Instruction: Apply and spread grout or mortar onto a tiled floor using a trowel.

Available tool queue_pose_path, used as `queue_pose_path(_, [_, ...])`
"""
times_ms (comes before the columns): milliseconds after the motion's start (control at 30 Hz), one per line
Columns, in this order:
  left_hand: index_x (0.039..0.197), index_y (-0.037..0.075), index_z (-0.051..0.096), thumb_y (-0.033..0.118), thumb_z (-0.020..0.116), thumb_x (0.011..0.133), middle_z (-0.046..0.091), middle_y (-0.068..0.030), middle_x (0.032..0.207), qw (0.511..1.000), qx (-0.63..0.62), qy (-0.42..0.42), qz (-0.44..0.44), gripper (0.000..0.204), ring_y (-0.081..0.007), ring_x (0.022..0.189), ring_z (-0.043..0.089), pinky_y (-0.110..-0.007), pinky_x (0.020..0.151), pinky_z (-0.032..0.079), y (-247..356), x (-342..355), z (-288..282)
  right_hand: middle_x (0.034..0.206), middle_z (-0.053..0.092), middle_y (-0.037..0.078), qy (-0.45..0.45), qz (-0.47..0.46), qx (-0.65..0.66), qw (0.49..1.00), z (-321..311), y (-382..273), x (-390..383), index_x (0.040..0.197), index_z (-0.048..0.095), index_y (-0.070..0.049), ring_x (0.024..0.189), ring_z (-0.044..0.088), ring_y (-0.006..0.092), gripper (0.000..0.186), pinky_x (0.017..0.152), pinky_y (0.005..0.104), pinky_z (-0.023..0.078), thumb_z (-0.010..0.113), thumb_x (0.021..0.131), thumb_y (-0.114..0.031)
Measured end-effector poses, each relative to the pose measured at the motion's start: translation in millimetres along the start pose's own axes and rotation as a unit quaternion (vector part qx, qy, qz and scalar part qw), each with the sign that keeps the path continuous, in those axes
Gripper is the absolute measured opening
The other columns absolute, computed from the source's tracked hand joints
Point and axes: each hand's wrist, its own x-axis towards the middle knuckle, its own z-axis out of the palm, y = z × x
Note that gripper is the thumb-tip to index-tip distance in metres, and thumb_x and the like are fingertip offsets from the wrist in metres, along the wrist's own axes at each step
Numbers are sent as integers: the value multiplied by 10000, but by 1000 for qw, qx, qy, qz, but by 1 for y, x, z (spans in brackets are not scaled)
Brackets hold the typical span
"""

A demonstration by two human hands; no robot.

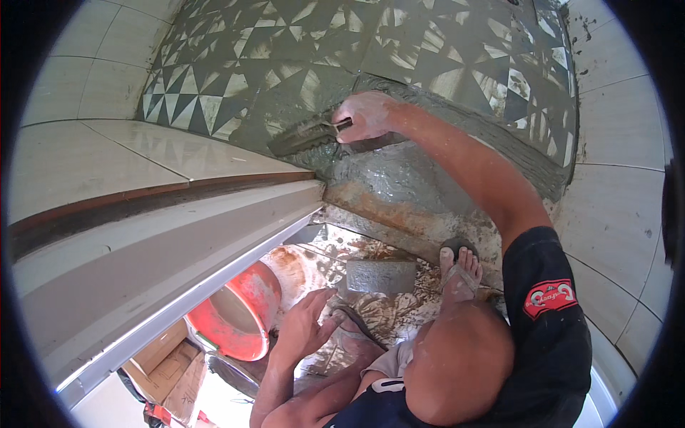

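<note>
My right hand is closed around the handle of a trowel at the far side, near the end of the low wall. The trowel's blade is smeared with grey mortar and lies against the wet mortar bed. Beyond it spread patterned floor tiles, grey and white triangles coated with a grey film. My left hand hangs empty above my left foot, its fingers stretched out. A grey rectangular slab rests on the muddy floor between the left hand and the mortar bed.
At the left, an orange-red bucket holds murky liquid. A low tiled wall with a pale frame runs along that side. White wall tiles rise at the right. Cardboard boxes sit lower left. My sandalled foot stands by the threshold.
</note>
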Motion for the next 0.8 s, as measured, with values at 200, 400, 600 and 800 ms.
queue_pose_path(200, [1403,33,630,305,768,980,689,-211,1357,999,-4,-2,-32,522,-383,1118,738,-466,888,611,-7,-11,2,955,744,219,-110,55,-40,992,-22,-2,-57,960,742,-58,951,722,436,367,810,542,558,692,819,-394])
queue_pose_path(400, [1410,45,630,294,765,983,693,-206,1347,1000,-17,-6,-18,513,-377,1135,734,-464,907,605,-16,-18,-1,913,688,231,20,43,-25,999,-15,12,-171,1039,672,-40,871,672,463,401,766,557,523,699,864,-399])
queue_pose_path(600, [1376,6,634,284,761,957,690,-234,1339,1000,-20,-3,-19,518,-443,1177,690,-492,968,573,-17,-18,-5,982,693,259,110,243,17,964,23,-13,-206,1124,609,-27,942,686,473,433,816,572,532,678,932,-409])
queue_pose_path(800, [1379,36,643,258,764,959,700,-212,1317,1000,-2,24,11,490,-429,1146,703,-490,952,576,-11,-17,-6,1048,694,231,147,236,-38,960,76,-46,-206,1119,565,-47,947,702,466,382,811,563,553,620,1000,-407])
